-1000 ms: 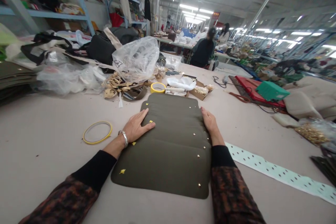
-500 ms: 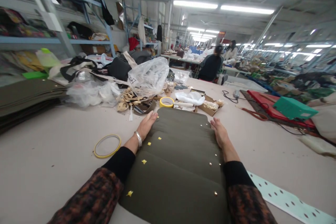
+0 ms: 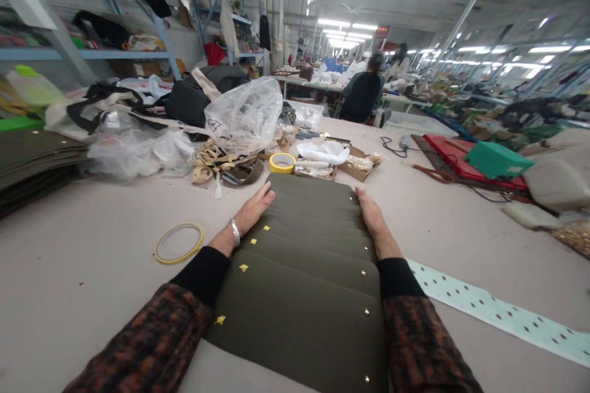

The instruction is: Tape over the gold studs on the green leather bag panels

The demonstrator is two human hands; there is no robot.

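Note:
Dark olive panels (image 3: pixel 299 270) lie overlapped in a long stack before me, with yellow tape bits along the left side and small metal studs along the right. My left hand (image 3: pixel 255 207) rests against the stack's upper left edge, fingers stretched out. Against the upper right edge lies my right hand (image 3: pixel 371 216), its fingers extended and partly hidden from view. Neither hand is wrapped round anything. A yellow tape ring (image 3: pixel 178 243) lies on the table left of my left forearm.
Beyond the stack are a yellow tape roll (image 3: pixel 282 163), a box of metal parts (image 3: pixel 362 163) and plastic bags (image 3: pixel 249 113). More olive panels (image 3: pixel 37 159) lie far left. A dotted pale green strip (image 3: pixel 498 310) lies right. A person (image 3: pixel 362 95) sits farther back.
The camera view has shifted, so most things appear higher and further left. Both hands remain at the stack's sides, and the panels' upper right edges look more evenly lined up.

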